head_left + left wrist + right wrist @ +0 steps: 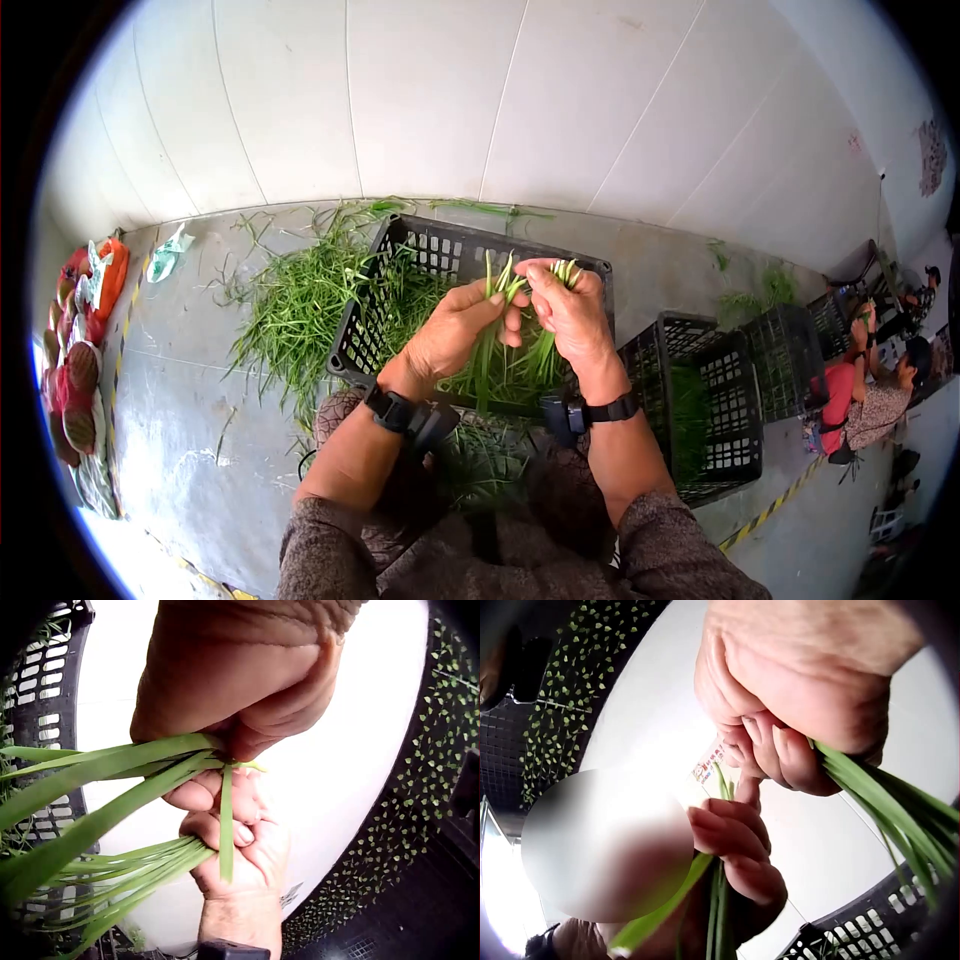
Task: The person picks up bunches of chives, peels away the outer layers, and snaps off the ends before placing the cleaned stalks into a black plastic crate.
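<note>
My left hand pinches a few long green stalks above a black crate, their pale ends upward. Close beside it, my right hand grips a thicker bunch whose leaves hang down below the fist. In the left wrist view, the left hand holds broad flat leaves, with the right hand just beyond. The right wrist view has the right hand curled round its bunch, near the left fingers. Whether the hands touch is unclear.
The black crate holds loose greens; a large heap lies on the floor left of it. More black crates stand at right, near a seated person. A pale wall rises behind. Red and orange bags lie far left.
</note>
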A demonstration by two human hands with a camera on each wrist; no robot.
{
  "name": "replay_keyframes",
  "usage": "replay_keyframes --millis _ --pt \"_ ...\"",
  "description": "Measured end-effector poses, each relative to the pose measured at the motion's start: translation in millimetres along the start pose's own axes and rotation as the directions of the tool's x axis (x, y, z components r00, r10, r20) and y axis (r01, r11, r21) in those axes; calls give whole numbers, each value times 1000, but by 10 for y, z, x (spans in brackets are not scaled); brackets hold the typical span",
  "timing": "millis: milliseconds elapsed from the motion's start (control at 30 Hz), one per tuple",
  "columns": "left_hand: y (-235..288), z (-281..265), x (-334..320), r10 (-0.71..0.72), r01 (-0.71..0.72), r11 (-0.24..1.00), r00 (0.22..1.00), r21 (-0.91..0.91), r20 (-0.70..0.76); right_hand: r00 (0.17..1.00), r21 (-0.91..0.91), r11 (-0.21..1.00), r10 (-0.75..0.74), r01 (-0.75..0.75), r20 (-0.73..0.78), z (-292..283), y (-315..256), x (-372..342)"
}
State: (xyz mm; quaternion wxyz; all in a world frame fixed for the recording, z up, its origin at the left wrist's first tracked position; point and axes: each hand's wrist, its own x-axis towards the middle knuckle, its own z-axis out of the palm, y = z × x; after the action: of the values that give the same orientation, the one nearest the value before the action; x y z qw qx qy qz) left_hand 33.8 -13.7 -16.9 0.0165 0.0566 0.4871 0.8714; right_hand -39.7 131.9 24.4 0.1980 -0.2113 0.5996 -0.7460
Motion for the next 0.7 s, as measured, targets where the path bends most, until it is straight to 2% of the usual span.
replay_keyframes --millis 100,333,700 --pt "16 -8 15 -29 30 998 999 -61 16 999 -14 999 46 -46 -10 -65 63 27" --pt "-43 -74 51 -60 62 995 998 -82 31 997 -6 997 78 -78 20 -48 102 43" --pt "-32 -42 -34 -101 94 991 993 -92 -65 997 -35 997 72 -71 40 -105 163 38"
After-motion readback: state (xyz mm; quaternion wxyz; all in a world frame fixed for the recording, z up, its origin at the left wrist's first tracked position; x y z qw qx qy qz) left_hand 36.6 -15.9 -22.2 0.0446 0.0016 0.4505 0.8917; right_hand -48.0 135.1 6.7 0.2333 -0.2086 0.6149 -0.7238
